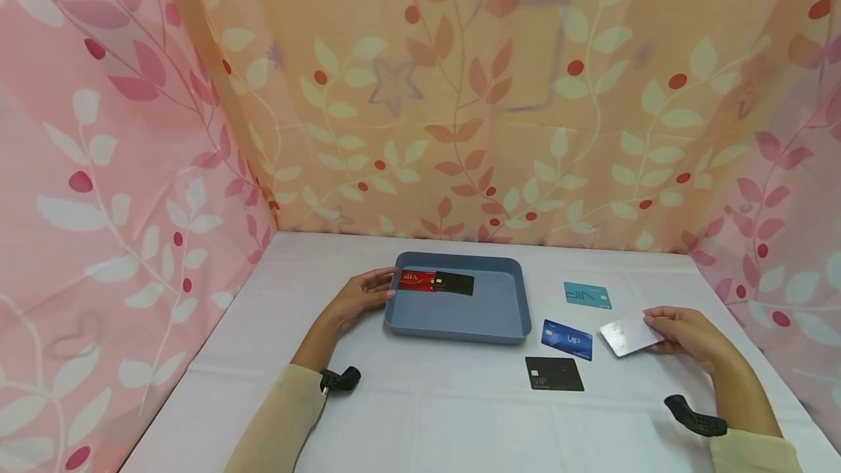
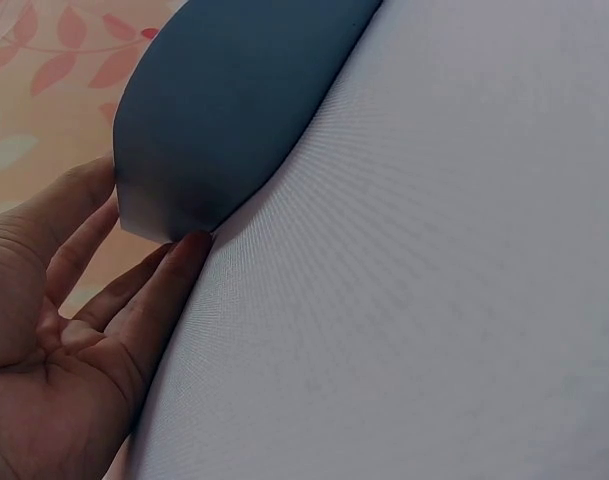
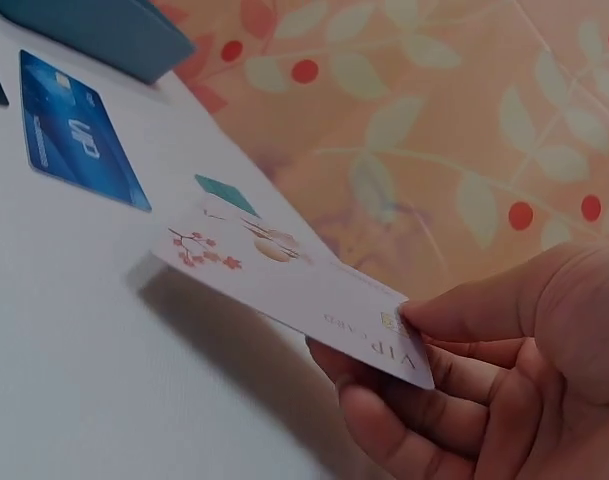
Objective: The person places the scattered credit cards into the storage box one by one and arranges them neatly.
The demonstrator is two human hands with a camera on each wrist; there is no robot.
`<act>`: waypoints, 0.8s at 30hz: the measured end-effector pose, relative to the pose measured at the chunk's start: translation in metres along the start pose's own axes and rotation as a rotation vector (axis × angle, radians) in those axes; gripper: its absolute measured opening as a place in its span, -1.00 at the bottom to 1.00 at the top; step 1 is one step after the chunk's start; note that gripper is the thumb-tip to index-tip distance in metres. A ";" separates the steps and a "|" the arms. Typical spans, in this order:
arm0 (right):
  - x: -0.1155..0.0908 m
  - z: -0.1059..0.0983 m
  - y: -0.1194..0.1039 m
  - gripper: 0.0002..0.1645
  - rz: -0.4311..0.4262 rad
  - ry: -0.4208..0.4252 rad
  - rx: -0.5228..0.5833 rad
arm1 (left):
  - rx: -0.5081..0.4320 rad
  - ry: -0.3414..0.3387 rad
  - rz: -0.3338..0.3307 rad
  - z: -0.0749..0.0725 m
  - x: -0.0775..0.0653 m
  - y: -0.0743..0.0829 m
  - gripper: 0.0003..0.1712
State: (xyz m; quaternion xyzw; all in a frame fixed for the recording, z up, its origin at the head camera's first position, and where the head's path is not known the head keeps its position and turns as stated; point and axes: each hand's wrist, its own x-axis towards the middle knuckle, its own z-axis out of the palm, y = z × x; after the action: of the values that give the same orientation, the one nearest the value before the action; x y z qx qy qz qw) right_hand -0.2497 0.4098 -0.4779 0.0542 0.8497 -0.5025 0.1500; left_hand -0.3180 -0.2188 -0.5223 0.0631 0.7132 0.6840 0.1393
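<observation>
My right hand [image 1: 686,334] pinches a white VIP card [image 1: 631,334] at its right end, thumb on top and fingers beneath. In the right wrist view the card [image 3: 284,270] is tilted, with a shadow under it, and shows red blossoms and a gold chip. My left hand [image 1: 358,301] rests its extended fingertips against the left end of a blue-grey tray [image 1: 460,337]. A red VIP card [image 1: 416,281] and a black card [image 1: 456,284] lie overlapping inside the tray. Nearest the held card is a blue VIP card [image 1: 566,340] on the table.
A teal card [image 1: 588,295] lies behind the blue one, and a black VIP card [image 1: 555,374] in front of it. All sit on a white-covered table [image 1: 447,414]. Patterned cloth [image 1: 407,93] hangs at the back and both sides.
</observation>
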 end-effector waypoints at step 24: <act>-0.009 0.017 -0.037 -0.26 -0.081 0.082 0.136 | 0.009 0.037 -0.017 0.002 -0.001 0.002 -0.33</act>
State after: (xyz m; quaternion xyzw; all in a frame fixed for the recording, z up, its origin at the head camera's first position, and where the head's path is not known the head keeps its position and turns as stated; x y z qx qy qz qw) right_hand -0.2466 0.3775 -0.4512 0.0506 0.8207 -0.5619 0.0905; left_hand -0.3167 -0.2172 -0.5204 0.0449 0.7192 0.6808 0.1314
